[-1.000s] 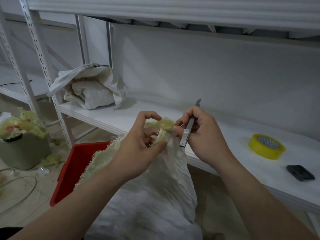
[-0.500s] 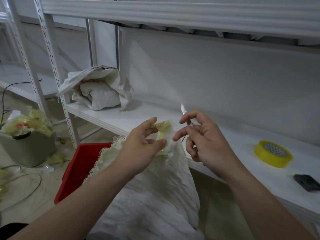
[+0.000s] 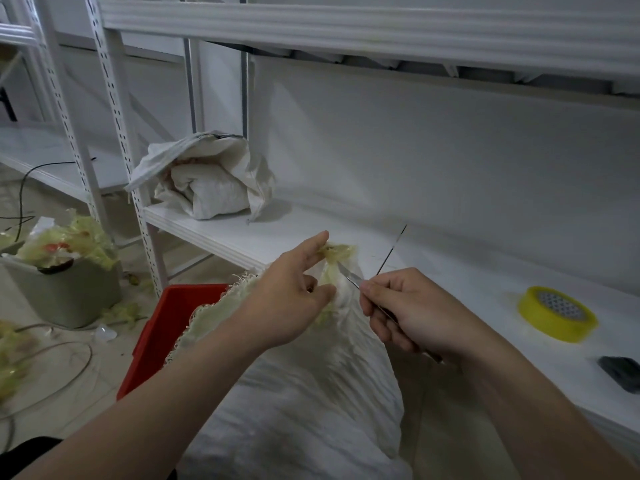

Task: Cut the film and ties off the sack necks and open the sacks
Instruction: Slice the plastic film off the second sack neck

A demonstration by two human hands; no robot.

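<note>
Two hands met at the gathered neck of a white woven sack, which stood directly below them, its body running down between the forearms. The left hand pinched the neck from the left side. Its thumb pressed in low on the neck and its forefinger stretched up along the yellowish film wrapped round the top, while the other fingers curled in behind. The film sat at that hand's fingertips, just above and to the right of its knuckles.

The right hand was closed tightly round a slim metal knife. The blade stuck out past its fingertips to the left and its tip lay against the film, just beside the left thumb. The end of the handle showed below the heel of the right hand. A thin dark strand rose from just above the right fingers; I could not tell what it was.

Beyond both hands ran a white shelf. On it, well beyond the left hand, a second sack lay slumped with its mouth loose. Well to the right of the right hand, on the same shelf, were a yellow tape roll and, nearer the person, a small dark object. Below and to the left of the left hand stood a red crate, touching the sack's frayed edge. Further left on the floor was a grey-green bin heaped with film scraps.
</note>
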